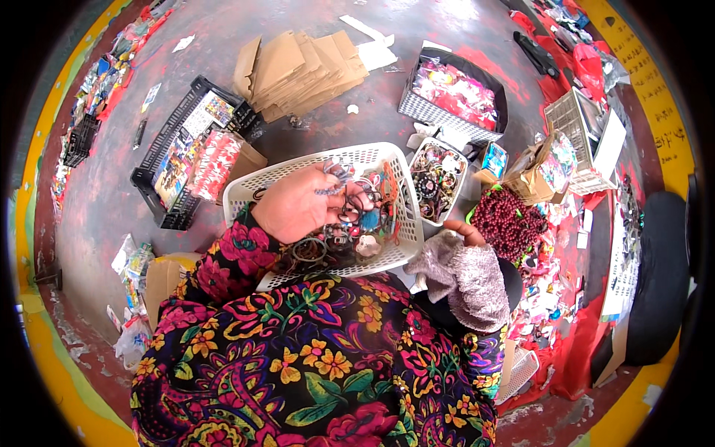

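A white perforated plastic basket point(410, 201) tilts in front of my body, filled with small looped bands and trinkets point(365, 231) that look like hair ties or bracelets. My left hand point(302, 197) reaches over its left side, fingers curled around a bunch of dark and silvery looped bands point(339, 170). By the basket's right corner is my right hand point(467, 232), mostly covered; its few visible fingers are bent at the upper edge of a fuzzy grey cloth point(436, 262). A pinkish-grey fuzzy cuff point(480, 290) wraps that forearm.
Beyond the basket stand a smaller white basket point(463, 175) of trinkets, a grey crate point(417, 106) and flattened cardboard point(302, 71). A black crate point(153, 201) with packets lies at left. Dark red beads point(508, 226), an open carton point(525, 186) and a beige crate point(588, 179) crowd the right.
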Demonstrator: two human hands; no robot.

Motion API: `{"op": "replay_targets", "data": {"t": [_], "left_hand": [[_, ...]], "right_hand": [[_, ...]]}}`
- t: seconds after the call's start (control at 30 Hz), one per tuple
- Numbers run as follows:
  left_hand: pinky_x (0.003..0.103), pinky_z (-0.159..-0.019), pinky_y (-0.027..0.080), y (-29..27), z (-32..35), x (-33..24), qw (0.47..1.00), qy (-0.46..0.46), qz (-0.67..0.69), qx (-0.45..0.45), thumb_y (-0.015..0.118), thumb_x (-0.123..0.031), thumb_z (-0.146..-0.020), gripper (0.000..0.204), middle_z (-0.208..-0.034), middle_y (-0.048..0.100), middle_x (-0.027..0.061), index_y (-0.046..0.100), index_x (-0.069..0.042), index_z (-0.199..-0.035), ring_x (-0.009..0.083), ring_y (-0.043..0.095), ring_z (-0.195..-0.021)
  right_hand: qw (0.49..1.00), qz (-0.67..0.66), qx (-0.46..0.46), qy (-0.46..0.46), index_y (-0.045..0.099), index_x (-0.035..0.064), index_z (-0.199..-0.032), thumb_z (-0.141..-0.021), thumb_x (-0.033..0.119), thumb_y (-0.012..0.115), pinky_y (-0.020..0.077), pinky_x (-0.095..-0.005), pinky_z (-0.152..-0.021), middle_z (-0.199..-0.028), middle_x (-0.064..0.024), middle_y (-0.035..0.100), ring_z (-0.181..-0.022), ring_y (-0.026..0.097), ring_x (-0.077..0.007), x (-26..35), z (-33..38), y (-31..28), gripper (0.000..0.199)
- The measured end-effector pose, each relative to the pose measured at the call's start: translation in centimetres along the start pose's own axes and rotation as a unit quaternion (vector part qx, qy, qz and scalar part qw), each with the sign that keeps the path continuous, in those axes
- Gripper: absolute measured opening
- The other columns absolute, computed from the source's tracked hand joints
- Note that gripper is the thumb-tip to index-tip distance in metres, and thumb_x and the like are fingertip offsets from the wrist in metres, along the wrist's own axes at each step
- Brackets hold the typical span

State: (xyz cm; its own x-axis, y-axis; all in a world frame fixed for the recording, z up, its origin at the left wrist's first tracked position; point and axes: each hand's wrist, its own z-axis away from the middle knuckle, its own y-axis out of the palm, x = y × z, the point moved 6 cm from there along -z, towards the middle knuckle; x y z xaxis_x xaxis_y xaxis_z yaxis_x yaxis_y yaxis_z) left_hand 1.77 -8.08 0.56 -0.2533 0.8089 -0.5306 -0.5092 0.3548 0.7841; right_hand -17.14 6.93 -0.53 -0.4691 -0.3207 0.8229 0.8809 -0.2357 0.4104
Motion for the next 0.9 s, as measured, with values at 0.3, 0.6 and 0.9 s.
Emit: {"op": "replay_targets", "data": {"t": [0.3,0.6,0.9], "left_hand": [[0.026,-0.066,0.044,2.9,0.5,2.8,0.966,-0.007,-0.257,0.021,0.039,-0.020,-0.099,0.021,-0.079,0.050,0.0034,0.048,-0.002,-0.096,0.0112,0.052,-0.070],[0.025,-0.062,0.041,5.6,0.4,5.0,0.879,0.045,-0.435,0.189,0.038,-0.011,-0.098,0.016,-0.077,0.049,0.0027,0.050,0.000,-0.097,0.0101,0.048,-0.066],[0.024,-0.058,0.040,5.5,0.3,5.1,0.870,0.016,-0.469,0.148,0.045,-0.012,-0.096,0.014,-0.071,0.051,0.0021,0.050,0.000,-0.090,0.0080,0.048,-0.063]], "right_hand": [[0.953,-0.220,0.145,-0.150,0.036,0.0000,-0.128,-0.089,0.012,0.053,0.0476,-0.0278,-0.083,-0.111,-0.0114,0.056,-0.100,0.057,-0.0191,3.9,-1.7,5.6,0.044],[0.896,0.350,-0.060,-0.268,0.055,0.0045,-0.098,-0.076,0.002,0.066,0.0467,-0.0263,-0.052,-0.082,-0.0051,0.057,-0.061,0.055,-0.0102,3.8,-1.8,8.1,0.024],[0.606,0.725,-0.071,-0.321,0.057,0.0040,-0.076,-0.074,0.010,0.057,0.0457,-0.0377,-0.054,-0.070,-0.0113,0.054,-0.062,0.058,-0.0269,4.5,-1.4,8.9,0.006]]}}
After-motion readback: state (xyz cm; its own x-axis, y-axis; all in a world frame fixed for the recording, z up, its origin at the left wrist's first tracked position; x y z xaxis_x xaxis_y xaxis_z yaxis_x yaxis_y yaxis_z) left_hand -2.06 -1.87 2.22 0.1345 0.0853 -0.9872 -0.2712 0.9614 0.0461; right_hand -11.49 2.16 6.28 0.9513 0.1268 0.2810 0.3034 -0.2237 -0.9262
